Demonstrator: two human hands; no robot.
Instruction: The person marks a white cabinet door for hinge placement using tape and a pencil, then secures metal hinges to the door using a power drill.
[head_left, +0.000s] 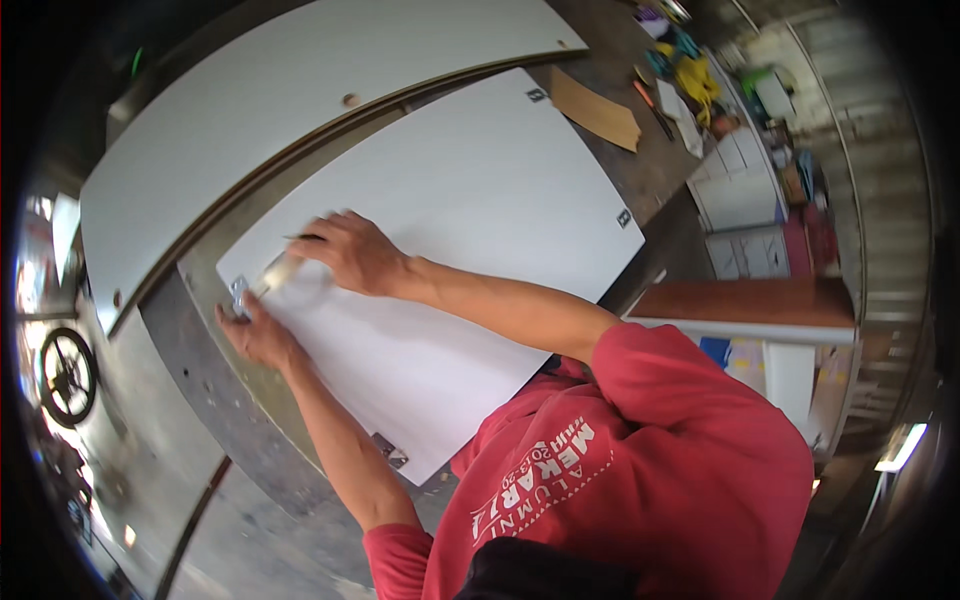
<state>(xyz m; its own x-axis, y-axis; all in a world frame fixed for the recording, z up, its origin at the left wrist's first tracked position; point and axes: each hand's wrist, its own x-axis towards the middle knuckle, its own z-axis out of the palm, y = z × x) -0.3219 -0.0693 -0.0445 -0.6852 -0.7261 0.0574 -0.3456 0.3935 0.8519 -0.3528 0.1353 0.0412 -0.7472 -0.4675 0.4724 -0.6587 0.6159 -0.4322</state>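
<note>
Right hand (352, 252) curled tight around a screwdriver (283, 268), its blurred shaft slanting down past the fingertips toward a small metal bracket (238, 292) at the corner of a white board (470, 230). Left hand (255, 335) flat on the board edge just below that bracket, fingers narrow and pressed together, thumb tip touching the metal. Another bracket (390, 453) well behind the left wrist, on the near corner. Second white panel (290, 100) beyond the knuckles. Red sleeves (640, 360) pushed up.

The person wears a red sweatshirt (640, 470) with white printed lettering on its front; both sleeves are pushed up, leaving the forearms bare.
</note>
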